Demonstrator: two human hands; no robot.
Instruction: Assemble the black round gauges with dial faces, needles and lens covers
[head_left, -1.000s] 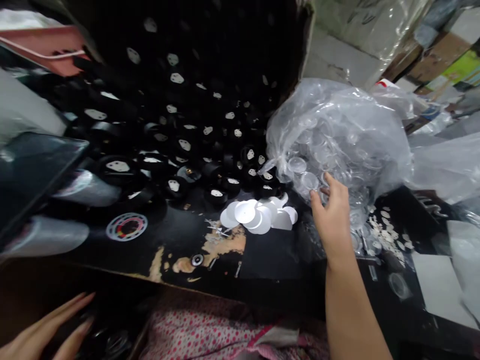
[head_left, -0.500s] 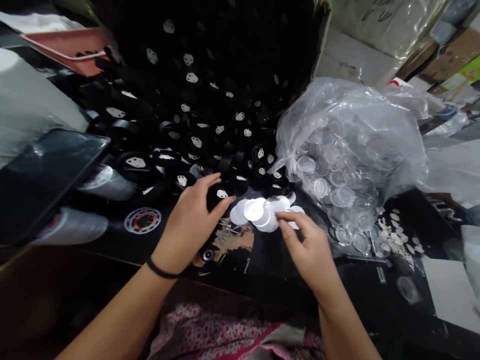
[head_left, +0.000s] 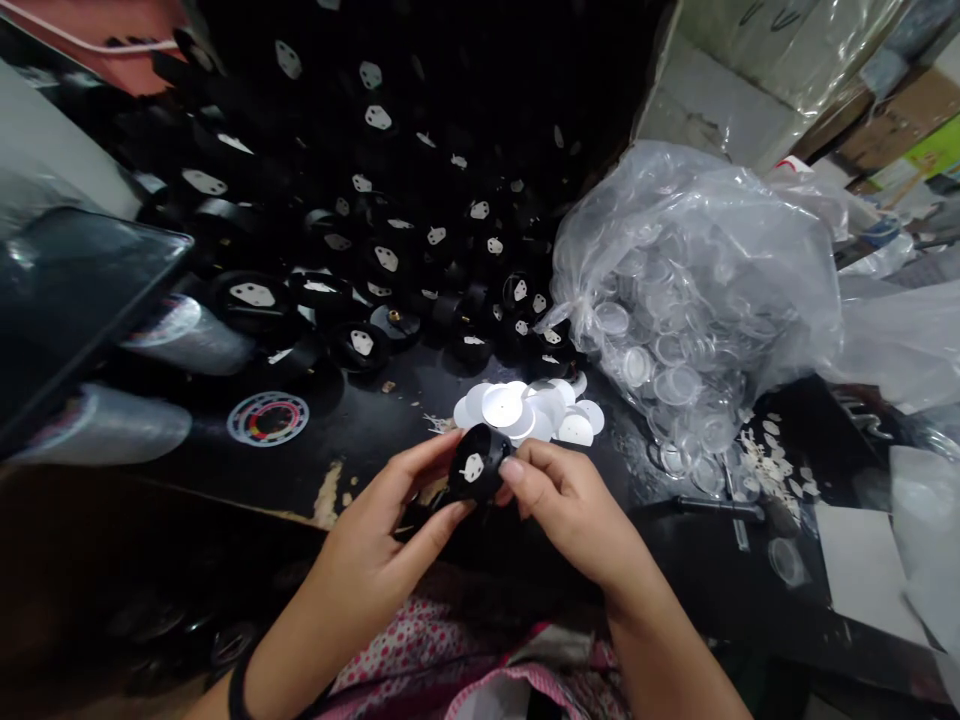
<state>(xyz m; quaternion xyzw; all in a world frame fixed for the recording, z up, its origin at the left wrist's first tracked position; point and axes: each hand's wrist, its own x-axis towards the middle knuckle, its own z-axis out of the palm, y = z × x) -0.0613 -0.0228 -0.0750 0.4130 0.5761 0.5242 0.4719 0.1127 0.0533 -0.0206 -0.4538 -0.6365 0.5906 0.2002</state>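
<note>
Just in front of the white discs, a small round black case (head_left: pixel 491 452) is tilted so that its open face shows, with a white plate (head_left: pixel 472 467) with holes inside it. My left hand (head_left: pixel 386 525) is closed on the case from the left, thumb below and fingers above. At its right rim, the thumb and fingertips of my right hand (head_left: pixel 574 510) are pinched together against the case. Whether a smaller part is also between those fingertips is hidden. The loose pile of thin white discs (head_left: pixel 502 405) lies right behind both hands.
Many similar black cases (head_left: pixel 360 345) are heaped at the back. A printed dial (head_left: pixel 268 418) lies left, near stacks of dials (head_left: pixel 112 425). On the right stands a plastic bag of clear round covers (head_left: pixel 679 385), with a black pen-like tool (head_left: pixel 720 508) before it.
My left hand has picked up a black case and brought it nearer to me. My right hand has left the white discs and moved to the case. The view has shifted slightly.
</note>
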